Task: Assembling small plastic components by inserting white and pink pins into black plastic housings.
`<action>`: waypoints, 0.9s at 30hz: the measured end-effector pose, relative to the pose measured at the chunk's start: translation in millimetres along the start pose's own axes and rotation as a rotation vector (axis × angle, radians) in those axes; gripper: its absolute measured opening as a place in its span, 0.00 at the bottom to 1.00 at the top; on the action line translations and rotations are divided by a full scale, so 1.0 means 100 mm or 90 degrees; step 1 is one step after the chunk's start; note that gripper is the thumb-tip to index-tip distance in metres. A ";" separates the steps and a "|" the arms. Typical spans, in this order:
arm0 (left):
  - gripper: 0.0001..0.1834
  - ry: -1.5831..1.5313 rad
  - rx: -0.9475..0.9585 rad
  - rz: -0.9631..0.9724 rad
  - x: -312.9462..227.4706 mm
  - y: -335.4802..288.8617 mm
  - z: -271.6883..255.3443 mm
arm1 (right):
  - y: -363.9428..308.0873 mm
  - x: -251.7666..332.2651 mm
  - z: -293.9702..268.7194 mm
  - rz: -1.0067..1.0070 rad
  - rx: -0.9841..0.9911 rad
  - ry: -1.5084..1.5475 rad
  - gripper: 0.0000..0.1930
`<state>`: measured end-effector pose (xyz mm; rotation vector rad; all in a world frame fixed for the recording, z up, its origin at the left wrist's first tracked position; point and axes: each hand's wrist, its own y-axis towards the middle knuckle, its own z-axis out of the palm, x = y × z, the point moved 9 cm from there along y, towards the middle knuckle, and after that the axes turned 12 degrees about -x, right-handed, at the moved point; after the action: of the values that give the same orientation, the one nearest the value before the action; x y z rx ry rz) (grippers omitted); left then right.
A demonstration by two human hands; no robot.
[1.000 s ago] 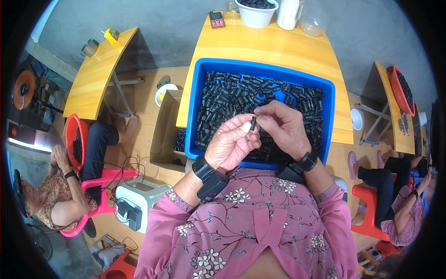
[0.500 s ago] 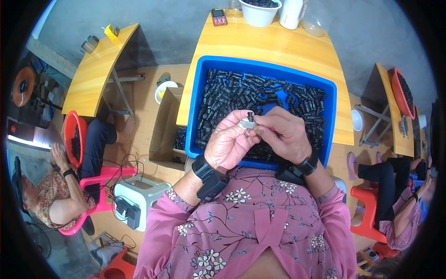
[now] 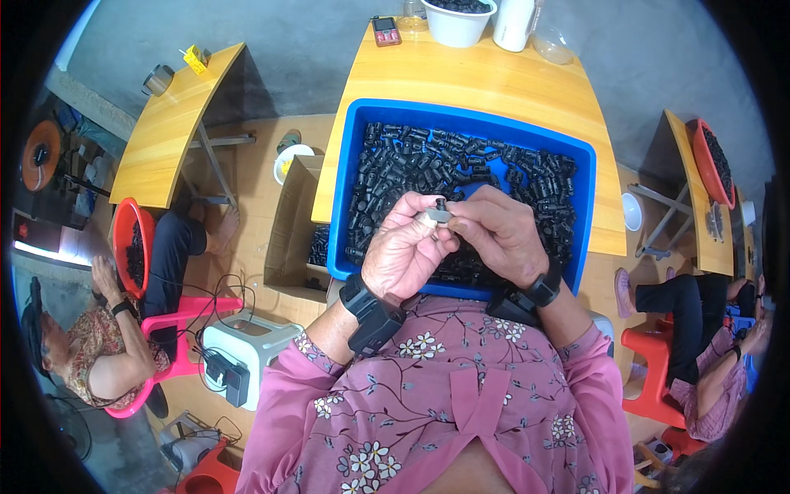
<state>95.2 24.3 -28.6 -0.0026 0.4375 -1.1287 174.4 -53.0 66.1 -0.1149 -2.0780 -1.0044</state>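
- Grey wall (image 3: 304, 49) backs the room; at far left a co-worker (image 3: 107, 346) sits beside a red basin (image 3: 151, 239) of dark pieces.
- Next, an open cardboard box (image 3: 288, 239) stands just left of the blue tub (image 3: 346, 198), which rests on the yellow worktop (image 3: 461, 78), strewn with black pieces (image 3: 395, 165) at all angles.
- Over the tub, the left hand (image 3: 407, 251) is closed, thumb against fingers, holding a small black part (image 3: 440, 202); a flat grey piece (image 3: 439, 216) sits by the thumb, cover or separate I can't tell.
- That part lies ahead and right of the left palm, between both hands' fingertips, neither clearly nearer. Its long axis runs roughly away from the wearer, the visible end pointing toward the tub's far wall; its tilt I can't judge.
- From its right, the right hand (image 3: 502, 239) bends in, fingers curled; whether they grip it is hidden.
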 end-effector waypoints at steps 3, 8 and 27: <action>0.09 -0.007 0.025 0.009 -0.01 -0.02 0.02 | 0.00 -0.02 0.00 0.000 0.001 -0.007 0.08; 0.09 -0.006 0.019 -0.010 0.00 0.01 -0.02 | -0.01 -0.10 -0.04 0.025 -0.023 0.023 0.07; 0.08 -0.019 -0.008 -0.003 0.00 0.01 -0.04 | -0.01 0.00 0.04 -0.021 0.008 0.029 0.10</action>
<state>94.8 25.9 -32.6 -0.0318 0.4184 -1.1293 171.6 -50.7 64.2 -0.0511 -2.0514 -1.0039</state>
